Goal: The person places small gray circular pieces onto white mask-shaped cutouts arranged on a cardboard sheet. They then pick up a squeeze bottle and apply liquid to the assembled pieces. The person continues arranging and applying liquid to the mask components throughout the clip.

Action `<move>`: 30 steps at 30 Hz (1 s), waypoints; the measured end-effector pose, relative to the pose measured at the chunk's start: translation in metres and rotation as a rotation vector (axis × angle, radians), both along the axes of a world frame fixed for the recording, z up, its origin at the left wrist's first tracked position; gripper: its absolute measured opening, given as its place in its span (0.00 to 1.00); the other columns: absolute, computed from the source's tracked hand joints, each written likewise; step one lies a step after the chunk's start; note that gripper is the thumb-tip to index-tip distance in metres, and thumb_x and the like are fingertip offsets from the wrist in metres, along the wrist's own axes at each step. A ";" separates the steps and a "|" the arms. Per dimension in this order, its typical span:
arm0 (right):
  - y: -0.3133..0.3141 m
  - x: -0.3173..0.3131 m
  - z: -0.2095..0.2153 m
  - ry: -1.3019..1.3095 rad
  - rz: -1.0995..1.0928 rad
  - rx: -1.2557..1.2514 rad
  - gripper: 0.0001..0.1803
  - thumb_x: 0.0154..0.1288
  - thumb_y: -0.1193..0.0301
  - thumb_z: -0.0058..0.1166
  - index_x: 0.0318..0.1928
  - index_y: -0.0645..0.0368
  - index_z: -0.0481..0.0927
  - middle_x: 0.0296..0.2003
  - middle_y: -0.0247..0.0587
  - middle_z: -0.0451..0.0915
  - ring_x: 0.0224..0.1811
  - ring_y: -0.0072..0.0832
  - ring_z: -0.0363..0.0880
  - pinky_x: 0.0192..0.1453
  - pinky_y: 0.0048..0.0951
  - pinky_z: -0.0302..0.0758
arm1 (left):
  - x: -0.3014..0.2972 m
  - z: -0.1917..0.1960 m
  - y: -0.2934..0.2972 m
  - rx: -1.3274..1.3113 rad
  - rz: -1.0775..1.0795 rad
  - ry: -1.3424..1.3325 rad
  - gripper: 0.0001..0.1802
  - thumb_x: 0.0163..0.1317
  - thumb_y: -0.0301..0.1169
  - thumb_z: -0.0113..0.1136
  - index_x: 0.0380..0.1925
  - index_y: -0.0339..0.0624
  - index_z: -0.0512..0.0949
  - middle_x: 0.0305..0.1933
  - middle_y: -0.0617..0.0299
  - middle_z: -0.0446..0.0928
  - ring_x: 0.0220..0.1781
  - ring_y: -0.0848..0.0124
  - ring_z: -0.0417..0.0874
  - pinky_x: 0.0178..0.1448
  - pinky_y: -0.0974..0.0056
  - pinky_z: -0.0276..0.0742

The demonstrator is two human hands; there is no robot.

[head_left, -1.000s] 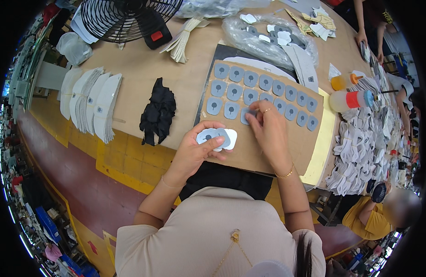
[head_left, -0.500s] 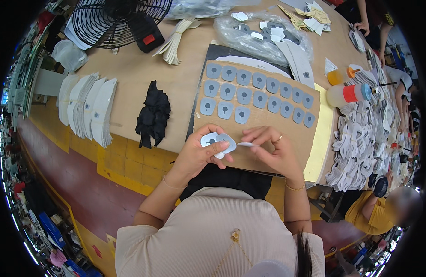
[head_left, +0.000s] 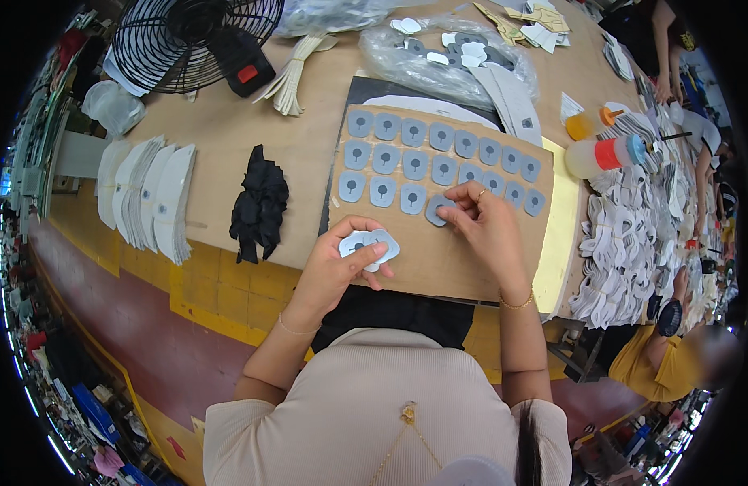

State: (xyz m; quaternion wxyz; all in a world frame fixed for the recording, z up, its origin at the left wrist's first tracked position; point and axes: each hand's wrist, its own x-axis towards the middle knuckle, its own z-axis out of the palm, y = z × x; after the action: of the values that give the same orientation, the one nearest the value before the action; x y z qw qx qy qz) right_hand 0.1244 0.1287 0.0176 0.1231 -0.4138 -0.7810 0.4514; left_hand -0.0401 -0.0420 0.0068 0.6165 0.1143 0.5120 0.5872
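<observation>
Brown covering lay over the wide worktable [head_left: 216, 134], with yellow and dark red floor [head_left: 175, 328] beyond its near edge. On a cardboard sheet [head_left: 422, 259] sat twenty grey patches [head_left: 415, 163], each marked with a dark shape: eight in the far row, eight in the middle and four in the near one. The right hand [head_left: 481, 223] had its thumb and fingers drawn together on the fourth patch [head_left: 437, 213] of that near row, which lay on the cardboard. The left hand [head_left: 353, 253] was closed around a small stack [head_left: 382, 241] of similar patches, thumb across the top; how many it held could not be told.

One clear plastic bag [head_left: 426, 78] held loose grey and white pieces. Two bottles stood to the right: a smaller one [head_left: 582, 126] with orange-yellow contents and a larger one [head_left: 584, 160] with pale contents and a red band. One black fan [head_left: 191, 49], one crumpled black cloth [head_left: 260, 202] and several stacks of white pieces [head_left: 143, 190] occupied the left side. Other people were at the right edge.
</observation>
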 end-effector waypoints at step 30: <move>-0.040 0.015 0.017 0.233 0.187 -0.403 0.11 0.66 0.72 0.59 0.45 0.66 0.79 0.27 0.32 0.79 0.27 0.17 0.76 0.35 0.20 0.74 | 0.019 0.001 0.006 0.104 -0.072 0.151 0.18 0.61 0.26 0.65 0.49 0.37 0.71 0.35 0.58 0.79 0.28 0.74 0.83 0.23 0.73 0.79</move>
State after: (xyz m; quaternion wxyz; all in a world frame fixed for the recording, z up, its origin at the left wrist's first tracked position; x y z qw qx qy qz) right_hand 0.1391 0.0884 0.0349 0.0848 -0.3009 -0.6908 0.6520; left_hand -0.0208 -0.0356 0.0081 0.5900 0.2082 0.5215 0.5802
